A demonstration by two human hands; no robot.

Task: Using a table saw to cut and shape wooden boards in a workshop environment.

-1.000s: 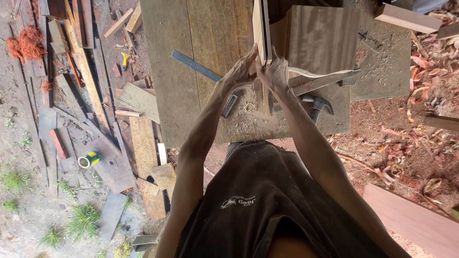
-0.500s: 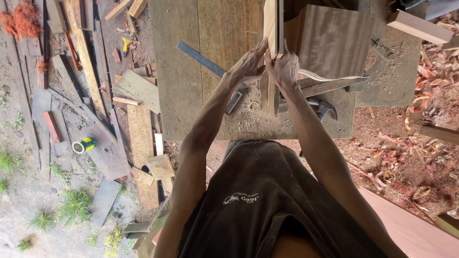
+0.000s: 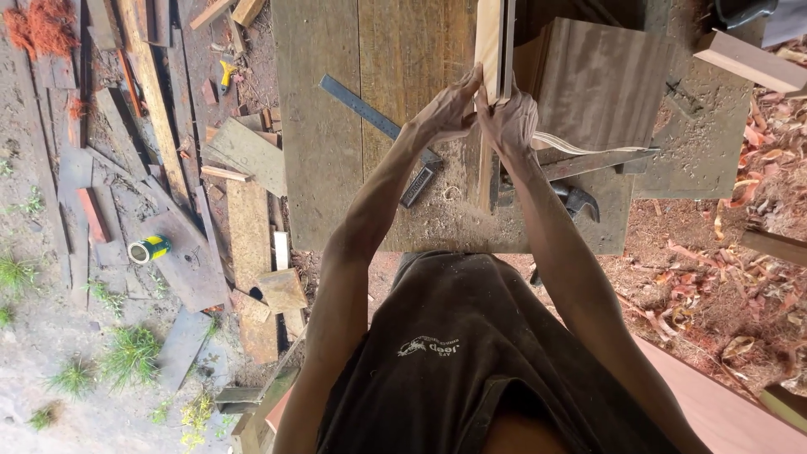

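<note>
Soft, even daylight is falling across the whole view, bright but without glare. The bench (image 3: 370,126) is sitting in open shade; shadows under the hands (image 3: 483,113) and the metal ruler (image 3: 370,113) are showing faint and short. The dark shirt (image 3: 454,353) is reading underexposed, its folds barely separating. Focus is holding sharp across the bench and the ground (image 3: 50,336). Wide-angle distortion is bending the scrap boards (image 3: 151,101) near the left edge. Slight motion softness is showing on the fingers.
</note>
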